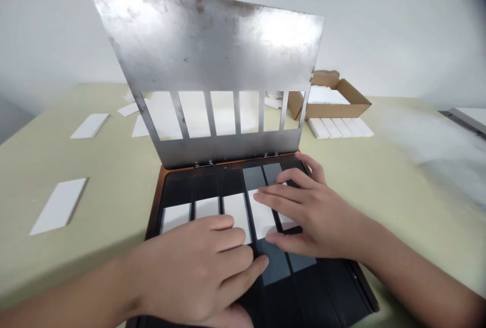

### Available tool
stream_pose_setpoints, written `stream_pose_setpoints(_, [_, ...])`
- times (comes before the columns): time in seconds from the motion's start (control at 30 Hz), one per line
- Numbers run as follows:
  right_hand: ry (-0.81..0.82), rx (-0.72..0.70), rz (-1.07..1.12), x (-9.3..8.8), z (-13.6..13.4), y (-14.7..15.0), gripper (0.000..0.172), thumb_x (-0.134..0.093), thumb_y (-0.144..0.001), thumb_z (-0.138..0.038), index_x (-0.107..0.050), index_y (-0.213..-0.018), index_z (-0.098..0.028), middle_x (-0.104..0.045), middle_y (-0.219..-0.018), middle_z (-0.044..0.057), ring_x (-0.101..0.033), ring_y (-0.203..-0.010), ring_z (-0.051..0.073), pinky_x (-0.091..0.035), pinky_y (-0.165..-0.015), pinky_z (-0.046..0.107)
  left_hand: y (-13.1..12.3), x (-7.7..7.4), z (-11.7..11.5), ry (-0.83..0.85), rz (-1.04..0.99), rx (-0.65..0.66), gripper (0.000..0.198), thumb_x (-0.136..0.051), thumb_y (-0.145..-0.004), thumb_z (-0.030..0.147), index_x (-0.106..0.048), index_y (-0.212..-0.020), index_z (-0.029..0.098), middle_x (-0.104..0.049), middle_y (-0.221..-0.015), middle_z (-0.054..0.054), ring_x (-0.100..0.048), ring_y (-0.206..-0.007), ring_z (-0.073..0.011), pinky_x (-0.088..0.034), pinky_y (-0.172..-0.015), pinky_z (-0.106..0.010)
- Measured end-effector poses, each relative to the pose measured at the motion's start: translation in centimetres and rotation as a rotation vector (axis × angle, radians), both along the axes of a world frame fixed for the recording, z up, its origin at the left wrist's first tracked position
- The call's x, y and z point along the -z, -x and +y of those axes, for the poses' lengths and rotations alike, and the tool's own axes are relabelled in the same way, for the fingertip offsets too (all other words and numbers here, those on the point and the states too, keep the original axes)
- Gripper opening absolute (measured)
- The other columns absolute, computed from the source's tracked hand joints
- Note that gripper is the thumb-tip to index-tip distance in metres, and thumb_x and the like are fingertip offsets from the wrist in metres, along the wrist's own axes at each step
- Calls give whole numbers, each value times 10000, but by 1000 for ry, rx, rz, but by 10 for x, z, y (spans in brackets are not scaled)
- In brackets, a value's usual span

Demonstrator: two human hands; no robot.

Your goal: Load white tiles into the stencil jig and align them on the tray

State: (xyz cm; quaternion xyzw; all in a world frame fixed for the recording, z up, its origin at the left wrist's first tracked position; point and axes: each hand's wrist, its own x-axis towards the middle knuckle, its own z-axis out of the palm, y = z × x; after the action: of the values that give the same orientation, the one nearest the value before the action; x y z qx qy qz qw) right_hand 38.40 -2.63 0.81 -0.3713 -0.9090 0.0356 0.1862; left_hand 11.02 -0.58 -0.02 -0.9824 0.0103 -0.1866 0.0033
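Five white rectangular tiles (261, 214) lie side by side in the slots of a black tray (322, 292), their long axes running away from the person toward a hinged steel stencil plate (205, 49) propped up behind them. The right hand (311, 211) is nearer the two rightmost tiles, its fingers (281, 196) spread flat across them, grasping nothing. The left hand (193, 267) lies just at the near ends of the other tiles, with loosely extended fingers (235, 239) overlapping the middle tile, unclenched.
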Motion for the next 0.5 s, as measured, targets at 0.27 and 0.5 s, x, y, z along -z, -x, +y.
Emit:
stream_pose_setpoints(0.27, [-10,-7,9,2,-1,0,439,-682,-988,-518,-718,-1309,-221,-759,-1314,13,-594,-1186,275,-77,-1314,616,-2,-1,0,-18,0,-7,607,-652,-981,647,-762,-1236,107,-680,-800,-30,-614,-688,-218,-544,-693,-398])
stream_pose_setpoints(0.5, [21,-25,27,0,-3,-1,569,-665,-968,-639,-705,-1320,-194,-747,-1328,44,-590,-1185,276,-41,-1316,592,-2,-2,0,-32,-15,-18,485,-654,-1013,537,-759,-1206,104,-647,-757,-21,-609,-674,-212,-518,-671,-389])
